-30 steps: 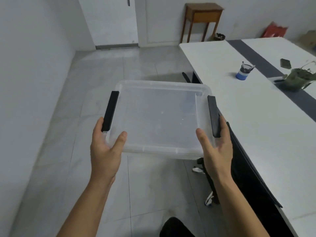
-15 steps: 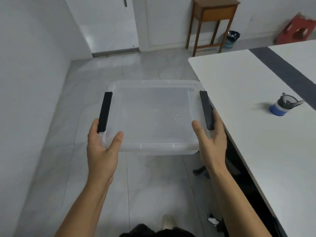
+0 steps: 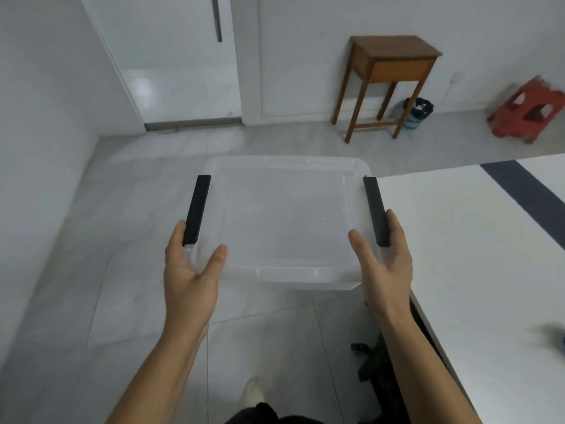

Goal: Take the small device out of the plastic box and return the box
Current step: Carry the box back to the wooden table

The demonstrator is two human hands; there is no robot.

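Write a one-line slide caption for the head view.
Both hands, left and right, carry the clear plastic box by its near corners above the tiled floor, beside the white table.

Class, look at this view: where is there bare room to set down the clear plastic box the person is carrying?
The white table is bare from its near corner to the dark stripe; a blurred object sits at its right edge. The floor left of the plastic box is open. The far wall is crowded: wooden side table, bin, red stool.

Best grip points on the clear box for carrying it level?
Grip the clear box at its near corners, from both sides, as the left hand and right hand do: thumbs on the lid, fingers beneath. The black latches mark the short ends.
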